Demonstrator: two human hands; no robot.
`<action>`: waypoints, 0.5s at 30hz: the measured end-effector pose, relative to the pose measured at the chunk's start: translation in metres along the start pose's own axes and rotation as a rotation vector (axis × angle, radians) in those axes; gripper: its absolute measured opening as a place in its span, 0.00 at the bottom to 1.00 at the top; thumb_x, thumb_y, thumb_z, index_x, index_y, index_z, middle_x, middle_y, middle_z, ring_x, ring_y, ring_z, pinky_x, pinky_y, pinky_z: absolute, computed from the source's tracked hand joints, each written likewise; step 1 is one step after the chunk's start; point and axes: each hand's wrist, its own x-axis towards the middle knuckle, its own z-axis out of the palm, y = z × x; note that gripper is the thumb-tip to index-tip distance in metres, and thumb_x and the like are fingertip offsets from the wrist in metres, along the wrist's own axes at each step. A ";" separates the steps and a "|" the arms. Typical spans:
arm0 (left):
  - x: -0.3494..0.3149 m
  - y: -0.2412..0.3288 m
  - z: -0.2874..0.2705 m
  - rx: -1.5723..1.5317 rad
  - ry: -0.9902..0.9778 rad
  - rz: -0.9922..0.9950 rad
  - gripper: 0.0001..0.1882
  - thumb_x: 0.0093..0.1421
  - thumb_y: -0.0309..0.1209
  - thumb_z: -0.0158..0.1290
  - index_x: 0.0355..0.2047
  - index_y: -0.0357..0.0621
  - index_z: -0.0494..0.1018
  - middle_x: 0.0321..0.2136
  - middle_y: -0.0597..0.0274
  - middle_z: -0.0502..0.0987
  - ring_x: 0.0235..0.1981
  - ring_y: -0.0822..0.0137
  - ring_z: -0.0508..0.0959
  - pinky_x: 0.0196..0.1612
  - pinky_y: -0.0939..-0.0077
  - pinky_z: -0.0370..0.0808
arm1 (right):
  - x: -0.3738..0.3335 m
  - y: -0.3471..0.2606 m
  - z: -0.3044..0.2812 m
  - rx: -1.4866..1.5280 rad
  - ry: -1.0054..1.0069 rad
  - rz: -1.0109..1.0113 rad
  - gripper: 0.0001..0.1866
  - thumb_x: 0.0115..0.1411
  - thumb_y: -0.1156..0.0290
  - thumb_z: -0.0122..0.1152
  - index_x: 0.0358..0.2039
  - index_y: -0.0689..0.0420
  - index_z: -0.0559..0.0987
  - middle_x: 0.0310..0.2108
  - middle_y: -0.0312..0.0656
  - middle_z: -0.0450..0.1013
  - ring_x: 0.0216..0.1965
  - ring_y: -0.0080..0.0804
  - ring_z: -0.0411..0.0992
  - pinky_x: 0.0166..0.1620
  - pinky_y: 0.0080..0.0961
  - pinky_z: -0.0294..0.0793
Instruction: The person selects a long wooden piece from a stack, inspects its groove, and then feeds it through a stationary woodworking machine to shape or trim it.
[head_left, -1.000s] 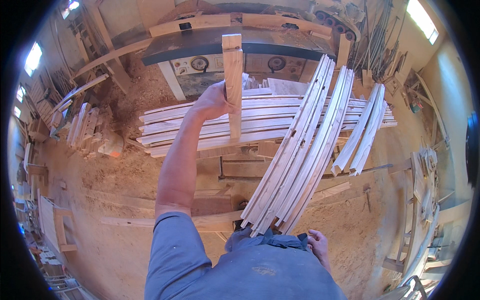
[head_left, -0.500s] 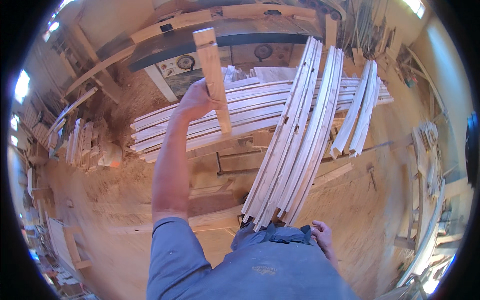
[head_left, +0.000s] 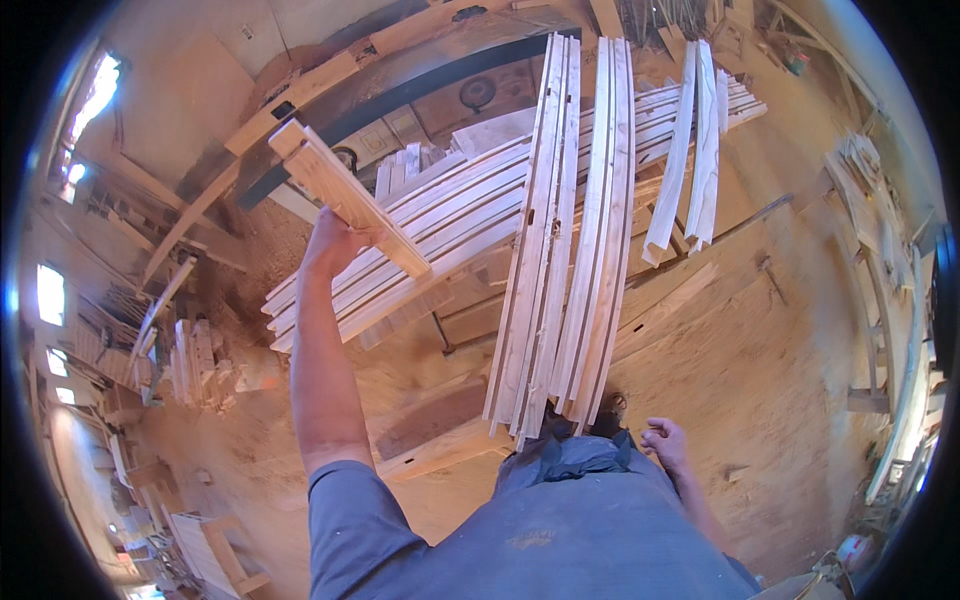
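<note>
My left hand (head_left: 336, 243) is closed around a short, pale wooden board (head_left: 352, 197), gripping it near its middle. The board slants from upper left to lower right, above a row of long grooved wooden strips (head_left: 465, 225). Beside my waist hangs my right hand (head_left: 668, 442), its fingers loosely bent and a little apart, with nothing visible in it. Between the hands, long milled lengths (head_left: 540, 240) lie crosswise over the row, their near ends close to my body. More such lengths (head_left: 607, 220) lie just to their right.
Two shorter pale pieces (head_left: 703, 160) rest across the row's right part. Behind it stands a dark-edged machine (head_left: 400, 95) with a round dial. Wood is stacked at left (head_left: 195, 360) and along the right wall (head_left: 865, 190). Sawdust covers the floor (head_left: 740, 370), where a loose board (head_left: 665, 300) lies.
My view has turned, and the scene has shifted in it. The board in my left hand has gone from nearly upright to slanting, its top leaning left. My right hand stays by my waist.
</note>
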 end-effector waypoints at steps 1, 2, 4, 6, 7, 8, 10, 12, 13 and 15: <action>0.001 0.003 0.000 -0.019 -0.005 0.013 0.22 0.46 0.19 0.69 0.43 0.35 0.77 0.39 0.59 0.83 0.43 0.68 0.81 0.48 0.73 0.78 | 0.007 0.015 -0.006 -0.053 0.031 -0.048 0.24 0.58 0.75 0.63 0.56 0.68 0.72 0.39 0.47 0.78 0.38 0.33 0.79 0.41 0.28 0.80; 0.003 0.002 0.001 -0.038 -0.010 0.026 0.22 0.46 0.19 0.69 0.44 0.35 0.77 0.40 0.59 0.83 0.43 0.68 0.81 0.48 0.73 0.78 | 0.016 0.029 -0.012 -0.106 0.063 -0.095 0.26 0.58 0.75 0.63 0.56 0.68 0.72 0.42 0.48 0.78 0.41 0.34 0.78 0.45 0.29 0.80; 0.002 -0.005 -0.002 -0.107 -0.045 0.009 0.25 0.45 0.19 0.69 0.46 0.36 0.76 0.41 0.60 0.82 0.43 0.67 0.80 0.49 0.73 0.78 | 0.019 0.031 -0.011 -0.245 0.047 -0.144 0.35 0.54 0.73 0.65 0.63 0.67 0.68 0.56 0.53 0.72 0.59 0.43 0.70 0.64 0.36 0.67; 0.001 -0.010 0.001 -0.119 0.005 0.009 0.26 0.45 0.18 0.69 0.46 0.36 0.76 0.41 0.60 0.82 0.43 0.68 0.80 0.49 0.73 0.78 | 0.002 0.000 -0.008 -0.373 0.119 -0.329 0.38 0.54 0.73 0.64 0.66 0.65 0.64 0.62 0.55 0.66 0.65 0.45 0.64 0.68 0.37 0.61; -0.001 -0.005 0.001 -0.129 0.034 0.011 0.26 0.44 0.18 0.69 0.46 0.35 0.75 0.41 0.60 0.82 0.43 0.68 0.80 0.49 0.73 0.78 | -0.004 -0.021 -0.008 -0.440 0.159 -0.425 0.39 0.54 0.73 0.64 0.67 0.64 0.63 0.65 0.56 0.63 0.68 0.46 0.60 0.70 0.38 0.57; -0.001 0.003 0.004 -0.148 0.023 -0.012 0.30 0.43 0.17 0.69 0.49 0.36 0.73 0.42 0.61 0.81 0.44 0.67 0.79 0.51 0.73 0.77 | -0.008 -0.041 -0.008 -0.401 0.145 -0.454 0.40 0.55 0.73 0.64 0.68 0.64 0.62 0.66 0.56 0.61 0.69 0.47 0.58 0.71 0.38 0.55; -0.001 0.002 0.001 -0.148 0.023 -0.043 0.30 0.42 0.17 0.69 0.49 0.36 0.74 0.42 0.61 0.81 0.44 0.67 0.79 0.52 0.72 0.77 | -0.014 -0.080 -0.006 -0.325 0.108 -0.515 0.42 0.55 0.72 0.64 0.69 0.63 0.59 0.69 0.58 0.58 0.72 0.49 0.54 0.73 0.39 0.50; -0.001 0.009 0.009 -0.137 0.047 -0.089 0.28 0.42 0.16 0.69 0.47 0.35 0.76 0.41 0.60 0.81 0.44 0.65 0.80 0.53 0.72 0.77 | -0.014 -0.115 -0.003 -0.448 0.054 -0.642 0.42 0.55 0.71 0.66 0.69 0.64 0.60 0.68 0.58 0.58 0.71 0.51 0.55 0.73 0.40 0.51; -0.003 0.010 0.011 -0.148 0.041 -0.115 0.30 0.42 0.16 0.69 0.48 0.35 0.75 0.44 0.59 0.80 0.46 0.65 0.79 0.54 0.71 0.75 | -0.013 -0.133 -0.001 -0.516 0.028 -0.705 0.42 0.55 0.70 0.66 0.68 0.64 0.60 0.68 0.59 0.58 0.71 0.52 0.55 0.72 0.40 0.52; -0.007 0.008 0.007 -0.177 0.041 -0.170 0.32 0.43 0.16 0.68 0.52 0.35 0.73 0.48 0.59 0.79 0.49 0.64 0.77 0.58 0.71 0.72 | -0.008 -0.170 0.013 -0.549 -0.080 -0.898 0.43 0.55 0.69 0.68 0.68 0.64 0.60 0.68 0.57 0.58 0.71 0.53 0.55 0.72 0.43 0.53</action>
